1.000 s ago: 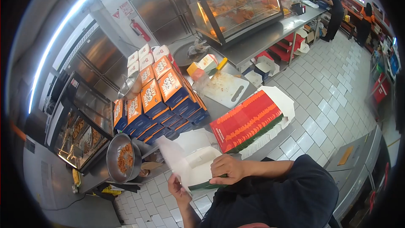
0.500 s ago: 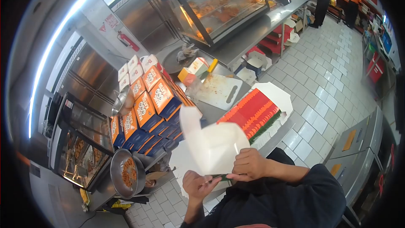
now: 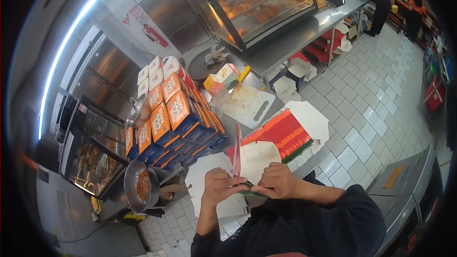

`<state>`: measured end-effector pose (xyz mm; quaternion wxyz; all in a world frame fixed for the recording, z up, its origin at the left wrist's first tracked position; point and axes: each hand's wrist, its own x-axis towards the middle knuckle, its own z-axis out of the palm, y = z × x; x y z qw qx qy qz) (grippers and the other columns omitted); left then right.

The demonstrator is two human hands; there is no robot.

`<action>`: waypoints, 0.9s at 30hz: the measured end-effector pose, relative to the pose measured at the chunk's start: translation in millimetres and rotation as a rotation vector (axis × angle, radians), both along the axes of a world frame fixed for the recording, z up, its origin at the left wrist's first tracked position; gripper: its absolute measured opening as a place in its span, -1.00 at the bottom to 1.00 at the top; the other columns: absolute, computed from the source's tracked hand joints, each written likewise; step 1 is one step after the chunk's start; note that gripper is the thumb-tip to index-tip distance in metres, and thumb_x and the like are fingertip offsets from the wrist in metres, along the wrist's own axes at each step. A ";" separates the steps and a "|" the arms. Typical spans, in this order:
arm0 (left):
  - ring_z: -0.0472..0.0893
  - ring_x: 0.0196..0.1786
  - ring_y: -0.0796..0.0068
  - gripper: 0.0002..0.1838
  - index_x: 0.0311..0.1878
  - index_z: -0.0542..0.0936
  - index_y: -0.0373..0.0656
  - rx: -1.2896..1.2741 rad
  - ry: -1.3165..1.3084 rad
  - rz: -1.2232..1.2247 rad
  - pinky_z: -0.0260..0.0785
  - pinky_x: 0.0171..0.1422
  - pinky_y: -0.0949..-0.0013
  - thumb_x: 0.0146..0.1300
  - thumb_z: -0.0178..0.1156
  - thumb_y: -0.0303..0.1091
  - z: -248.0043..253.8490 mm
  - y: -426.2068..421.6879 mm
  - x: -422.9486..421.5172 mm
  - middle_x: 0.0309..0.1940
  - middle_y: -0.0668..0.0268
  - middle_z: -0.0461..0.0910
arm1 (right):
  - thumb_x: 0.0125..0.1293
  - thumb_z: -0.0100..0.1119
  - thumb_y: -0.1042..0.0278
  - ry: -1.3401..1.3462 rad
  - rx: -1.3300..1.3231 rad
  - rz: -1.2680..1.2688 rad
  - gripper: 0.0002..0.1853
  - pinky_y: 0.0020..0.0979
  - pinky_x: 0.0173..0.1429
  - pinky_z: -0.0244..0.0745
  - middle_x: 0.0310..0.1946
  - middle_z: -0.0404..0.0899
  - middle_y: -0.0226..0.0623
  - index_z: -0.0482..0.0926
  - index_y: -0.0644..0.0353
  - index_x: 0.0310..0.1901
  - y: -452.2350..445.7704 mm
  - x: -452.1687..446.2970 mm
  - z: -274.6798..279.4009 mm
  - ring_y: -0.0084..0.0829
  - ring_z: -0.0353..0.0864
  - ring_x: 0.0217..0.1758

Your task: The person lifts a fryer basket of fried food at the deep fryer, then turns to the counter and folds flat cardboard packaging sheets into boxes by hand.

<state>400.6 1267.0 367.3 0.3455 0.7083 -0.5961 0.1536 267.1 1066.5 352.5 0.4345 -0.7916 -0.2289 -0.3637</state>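
With fingers bent and thumbs nearly meeting, the left hand (image 3: 220,185) and right hand (image 3: 277,181) are closing tightly on the smooth, creased cardboard box (image 3: 262,157), its white panels standing near flat, jagged-patterned red cartons (image 3: 291,131).

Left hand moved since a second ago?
Yes: the left hand has gone up and slightly right in the image, against the metal pan. It was near the pan's lower rim; now it's level with its middle.

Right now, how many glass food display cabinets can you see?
2: one display cabinet stands on the steel counter at upper middle; the other cabinet stands at left, near the metal bowl. More may be out of view.
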 end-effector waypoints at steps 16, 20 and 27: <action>0.46 0.31 0.17 -0.21 0.42 0.25 -0.25 -0.642 1.176 0.076 0.26 0.43 0.05 0.38 0.08 0.20 -91.5 -177.6 -51.0 0.29 0.09 0.42 | 0.27 0.35 0.25 0.240 -0.076 0.081 -0.74 -0.21 0.07 0.45 -0.31 0.62 -0.17 0.62 0.25 -0.15 -175.8 -0.4 -40.3 -0.13 0.61 -0.11; 0.43 0.33 0.29 -0.10 0.43 0.26 -0.26 -1.155 1.402 0.088 0.29 0.41 0.16 0.41 -0.19 0.42 -89.0 -230.7 -40.2 0.25 0.10 0.45 | 0.17 0.41 0.29 0.531 -0.093 0.271 -0.61 -0.19 0.25 0.45 -0.13 0.67 -0.10 0.60 0.20 0.02 -225.2 -16.2 -54.2 0.00 0.62 0.04; 0.20 0.49 -0.07 -0.34 0.46 0.33 -0.04 0.187 0.257 0.652 -0.03 0.56 -0.12 0.42 -0.01 0.14 -174.6 -273.5 -4.7 0.40 0.06 0.29 | 0.47 0.16 0.26 0.625 0.629 0.018 -0.73 -0.37 0.01 0.49 -0.20 0.70 -0.29 0.61 0.30 -0.01 -262.3 -2.3 -173.2 -0.52 0.61 -0.12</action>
